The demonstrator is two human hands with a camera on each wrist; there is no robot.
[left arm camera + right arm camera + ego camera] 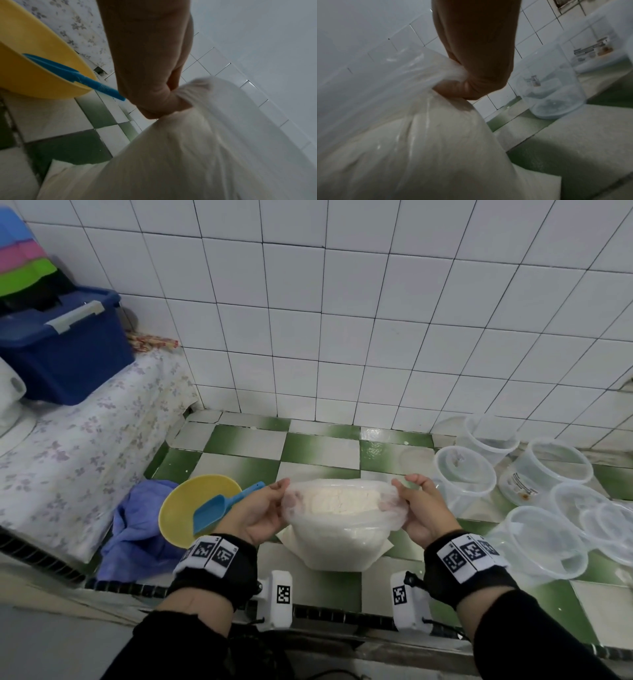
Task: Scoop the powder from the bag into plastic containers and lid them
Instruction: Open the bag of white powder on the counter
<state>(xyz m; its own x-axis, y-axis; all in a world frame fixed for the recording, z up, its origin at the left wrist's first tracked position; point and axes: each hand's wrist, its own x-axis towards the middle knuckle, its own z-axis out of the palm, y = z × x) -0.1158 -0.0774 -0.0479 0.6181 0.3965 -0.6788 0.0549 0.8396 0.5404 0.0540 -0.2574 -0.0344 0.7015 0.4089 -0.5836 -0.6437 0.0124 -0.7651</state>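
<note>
Currently | left hand (260,513): pinches left rim of bag (337,537) | right hand (419,508): pinches right rim | bag: mouth held apart, powder (337,500) exposed, base on checkered counter (239,446) | scoop (219,508): in yellow bowl (181,508), left | containers (544,542): unfilled, right

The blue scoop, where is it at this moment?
In the head view the blue scoop lies in the yellow bowl, handle over the rim, just left of the left hand that grips the powder bag.
</note>
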